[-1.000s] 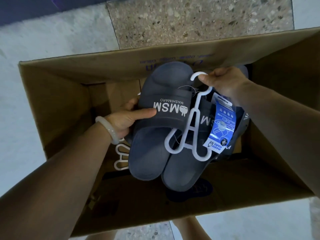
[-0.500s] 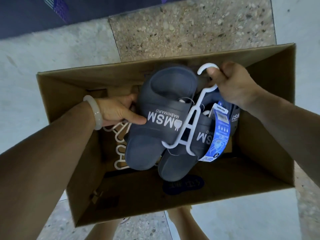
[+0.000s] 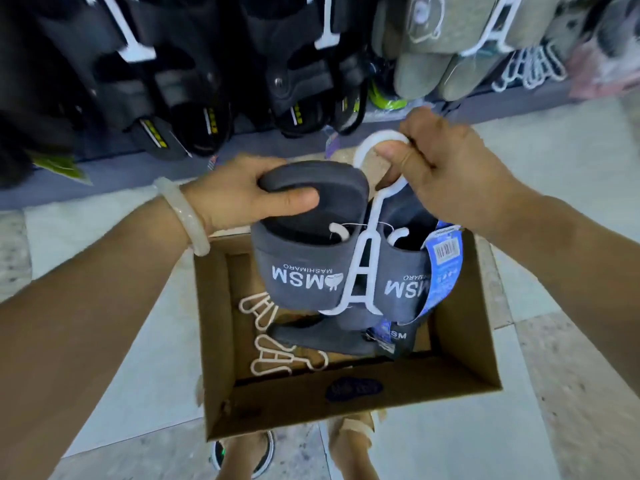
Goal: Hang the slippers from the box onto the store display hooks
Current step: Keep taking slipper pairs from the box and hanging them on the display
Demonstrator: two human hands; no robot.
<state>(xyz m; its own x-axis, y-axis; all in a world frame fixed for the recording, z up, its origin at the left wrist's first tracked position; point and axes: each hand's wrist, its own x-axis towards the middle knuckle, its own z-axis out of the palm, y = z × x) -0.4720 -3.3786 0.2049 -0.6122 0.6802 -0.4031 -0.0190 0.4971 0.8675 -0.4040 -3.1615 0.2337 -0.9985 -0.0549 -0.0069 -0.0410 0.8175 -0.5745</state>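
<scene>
A pair of dark grey foam slide slippers (image 3: 304, 268) printed with white "MSM MASHIMARO" lettering is being held above the open brown cardboard box (image 3: 460, 327), clipped to a white plastic A-shaped hanger (image 3: 362, 271). The left hand (image 3: 242, 195) is being closed around the upper end of the near slipper, thumb pressed on top, while the right hand (image 3: 446, 168) is being closed on the hanger's round hook loop (image 3: 377, 143), the thumb passing through it. A blue printed paper tag (image 3: 443, 258) is seen dangling at the right side of the pair.

Inside the box, another dark slipper pair (image 3: 332, 336) and a few loose white hangers (image 3: 266, 327) are lying on the bottom. Beyond the hands, a display wall is filled with black strapped sandals (image 3: 194, 88) and grey-green felt slippers (image 3: 440, 46), all hanging on white hangers; the metal display hooks themselves cannot be made out.

The step in hand is judged to be the carry from box to display: the pair is lifted clear but not yet hung. For the next move, the pair would need to be raised toward a free hook, the loop kept open and facing the wall, and the thumb slid out of it as the loop is being threaded on. The left hand's support is likely needed to stop the slippers swinging or slipping off the hanger's arms
</scene>
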